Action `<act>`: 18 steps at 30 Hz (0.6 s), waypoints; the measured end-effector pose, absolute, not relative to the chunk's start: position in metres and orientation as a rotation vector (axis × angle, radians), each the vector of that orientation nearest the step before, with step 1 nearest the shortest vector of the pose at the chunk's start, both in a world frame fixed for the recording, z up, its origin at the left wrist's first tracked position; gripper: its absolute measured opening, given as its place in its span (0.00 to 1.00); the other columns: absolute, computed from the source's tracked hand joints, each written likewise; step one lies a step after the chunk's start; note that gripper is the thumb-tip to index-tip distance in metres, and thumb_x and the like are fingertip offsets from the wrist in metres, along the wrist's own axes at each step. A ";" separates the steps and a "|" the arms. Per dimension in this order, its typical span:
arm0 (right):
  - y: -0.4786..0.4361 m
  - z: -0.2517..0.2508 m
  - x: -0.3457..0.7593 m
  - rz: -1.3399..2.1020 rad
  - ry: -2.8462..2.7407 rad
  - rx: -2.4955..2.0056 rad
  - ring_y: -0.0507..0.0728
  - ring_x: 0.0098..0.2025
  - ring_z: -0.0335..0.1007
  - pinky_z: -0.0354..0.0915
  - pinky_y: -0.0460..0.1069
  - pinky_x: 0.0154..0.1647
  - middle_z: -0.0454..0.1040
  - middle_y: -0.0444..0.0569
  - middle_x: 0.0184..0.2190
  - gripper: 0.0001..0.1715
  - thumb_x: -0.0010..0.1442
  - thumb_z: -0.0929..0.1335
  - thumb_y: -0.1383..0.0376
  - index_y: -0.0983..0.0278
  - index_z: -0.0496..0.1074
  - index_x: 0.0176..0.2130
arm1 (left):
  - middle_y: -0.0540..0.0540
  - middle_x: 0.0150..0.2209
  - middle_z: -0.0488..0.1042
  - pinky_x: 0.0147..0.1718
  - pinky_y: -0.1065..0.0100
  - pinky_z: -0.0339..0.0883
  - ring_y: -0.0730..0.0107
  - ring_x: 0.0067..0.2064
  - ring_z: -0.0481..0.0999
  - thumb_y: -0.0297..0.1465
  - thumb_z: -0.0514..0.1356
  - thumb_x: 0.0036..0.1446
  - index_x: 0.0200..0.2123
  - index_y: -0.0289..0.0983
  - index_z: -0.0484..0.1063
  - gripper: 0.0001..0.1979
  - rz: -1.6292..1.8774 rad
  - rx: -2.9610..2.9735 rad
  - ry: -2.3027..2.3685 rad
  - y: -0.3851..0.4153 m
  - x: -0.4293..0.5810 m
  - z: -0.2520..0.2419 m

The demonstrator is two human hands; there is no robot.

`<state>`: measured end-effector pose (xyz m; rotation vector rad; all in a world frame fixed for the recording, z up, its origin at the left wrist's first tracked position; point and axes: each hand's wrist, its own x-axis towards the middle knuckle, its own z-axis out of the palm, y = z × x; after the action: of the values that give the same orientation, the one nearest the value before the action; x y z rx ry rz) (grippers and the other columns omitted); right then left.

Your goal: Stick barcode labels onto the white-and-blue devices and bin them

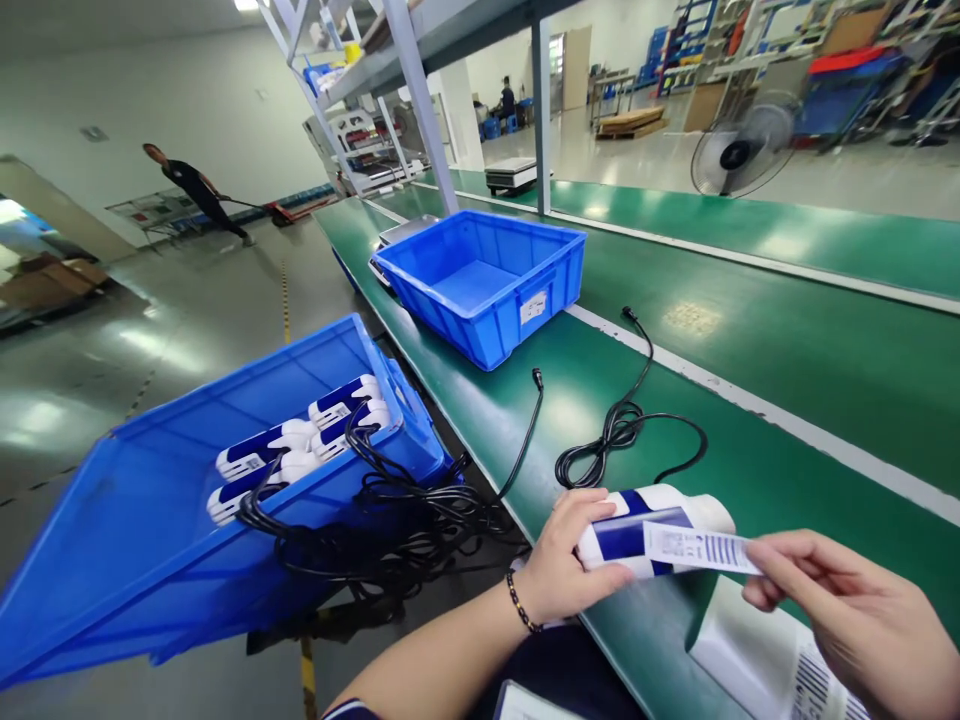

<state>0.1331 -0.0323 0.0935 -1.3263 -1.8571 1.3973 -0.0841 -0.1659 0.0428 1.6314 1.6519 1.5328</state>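
Note:
My left hand [564, 562] grips a white and blue device [660, 520] lying on the green conveyor belt [750, 350]. My right hand [847, 610] pinches a white barcode label [697, 548] and holds it against the device's blue face. A coiled black cable [622, 435] runs from the device across the belt. A sheet of barcode labels [772, 665] lies on the belt under my right hand.
A tilted blue bin [150, 530] at the left holds several white and blue devices [300, 445] with tangled black cables. An empty blue bin [480, 280] stands on the belt ahead. A fan [739, 150] and a scale [511, 173] stand beyond. A person [196, 192] walks at far left.

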 end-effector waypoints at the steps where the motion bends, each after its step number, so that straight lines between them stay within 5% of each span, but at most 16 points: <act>1: -0.032 0.095 0.130 1.441 -1.909 -1.321 0.55 0.25 0.68 0.68 0.44 0.26 0.71 0.48 0.22 0.20 0.46 0.70 0.47 0.60 0.73 0.27 | 0.38 0.52 0.66 0.54 0.50 0.61 0.58 0.55 0.65 0.39 0.65 0.45 0.51 0.37 0.62 0.30 1.583 1.664 1.623 -0.165 -0.081 0.040; 18: -0.049 0.097 0.115 1.341 -2.029 -1.541 0.52 0.28 0.67 0.64 0.38 0.31 0.73 0.45 0.24 0.24 0.41 0.68 0.41 0.58 0.74 0.25 | 0.38 0.47 0.68 0.58 0.46 0.52 0.57 0.52 0.68 0.39 0.61 0.45 0.49 0.39 0.57 0.28 1.551 1.830 1.579 -0.156 -0.078 0.039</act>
<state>0.1151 -0.0494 0.0971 -1.5407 -2.0293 1.3407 -0.0778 -0.1563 0.0389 1.8295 1.5794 1.5509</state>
